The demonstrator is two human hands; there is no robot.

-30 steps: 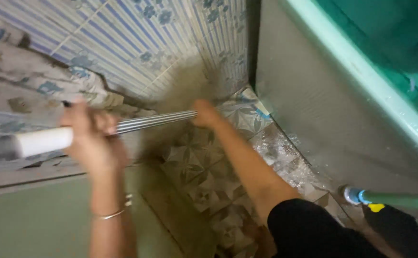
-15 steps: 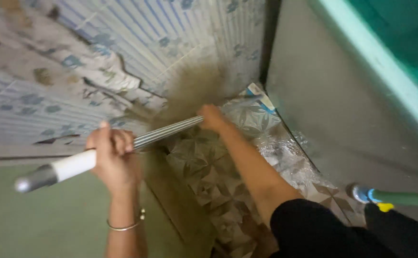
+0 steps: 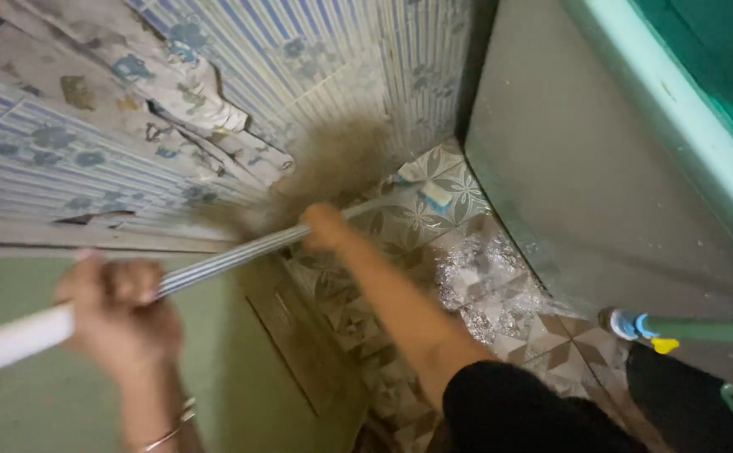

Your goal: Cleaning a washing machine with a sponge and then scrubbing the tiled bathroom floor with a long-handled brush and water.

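head view: the left hand (image 3: 119, 315) is closed around the broom handle (image 3: 215, 262) near its white end, and the right hand (image 3: 324, 226) grips it farther along. the blurred bristles (image 3: 341, 164) press into the far corner. wet floor tiles (image 3: 484, 285) could cause a slip; the hose (image 3: 702, 330) lies near right.

Both hands grip a striped broom handle (image 3: 232, 256): left hand (image 3: 119, 315) near its white end, right hand (image 3: 324, 226) by the blurred bristles (image 3: 333, 164).
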